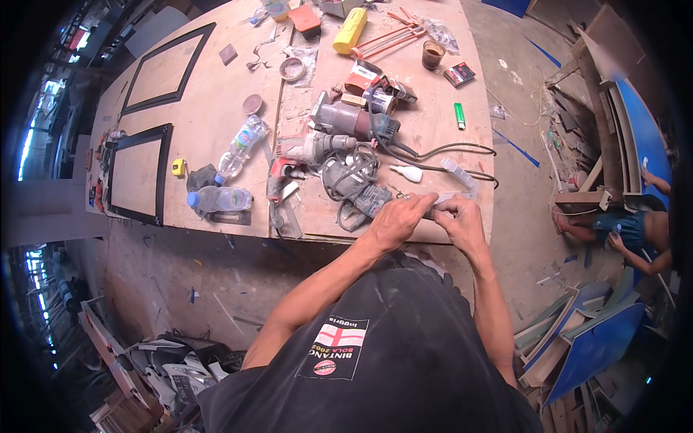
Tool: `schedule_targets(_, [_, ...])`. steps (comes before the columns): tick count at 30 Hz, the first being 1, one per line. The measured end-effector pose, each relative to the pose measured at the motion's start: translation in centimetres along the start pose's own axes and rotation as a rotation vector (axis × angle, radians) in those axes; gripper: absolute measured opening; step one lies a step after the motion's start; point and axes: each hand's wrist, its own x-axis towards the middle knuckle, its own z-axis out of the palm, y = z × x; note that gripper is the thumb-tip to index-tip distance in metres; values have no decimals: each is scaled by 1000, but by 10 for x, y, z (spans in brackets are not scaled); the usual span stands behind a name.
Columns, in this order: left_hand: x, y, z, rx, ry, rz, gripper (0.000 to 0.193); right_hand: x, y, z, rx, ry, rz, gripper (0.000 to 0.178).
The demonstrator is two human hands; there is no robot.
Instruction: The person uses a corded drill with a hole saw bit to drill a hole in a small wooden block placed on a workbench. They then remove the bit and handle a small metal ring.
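Note:
My left hand (397,221) and my right hand (462,222) meet at the near edge of the wooden worktable (317,232). The fingers of both are pinched together around a small dark piece, mostly hidden, that I cannot make out. Just beyond my right hand lies a clear plastic case (456,173). A small white squeeze bottle (407,173) rests past my fingertips. Left of my hands, a dusty grey power tool (346,177) lies with its cord coiled over it. Behind it are a red-and-grey drill (310,149) and another corded power tool (354,120).
Water bottles (243,146), a yellow tape measure (179,167) and black frames (141,173) lie leftward. Farther back are a glass of dark drink (432,55), a green lighter (460,115) and a caulking gun (390,42). Another person (628,227) works at right, above stacked blue panels (599,346).

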Motion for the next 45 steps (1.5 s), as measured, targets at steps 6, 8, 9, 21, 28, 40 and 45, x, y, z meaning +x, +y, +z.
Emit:
schedule_targets(6, [-8,-20,3,-115,26,3,36,-3,5,-20,188,33,11,25])
schedule_targets(8, [-4,-27,1,-192,75,-14,37,0,11,-36,210,144,-9,25])
schedule_targets(9, [-3,-28,0,-233,108,-39,39,-2,13,-43,245,166,30,25])
schedule_targets(21, [11,-21,22,-1044,130,-473,47,-29,51,-81,719,632,-6,19])
schedule_targets(28, [24,-3,31,-1123,-2,-486,49,-50,69,-104,1152,867,-54,16])
schedule_targets(40, [12,-9,47,-1145,-144,-458,49,-102,104,-149,1586,1148,-172,16])
schedule_targets(45, [13,-12,59,-1186,-160,-454,49,-114,106,-159,1667,1275,-132,24])
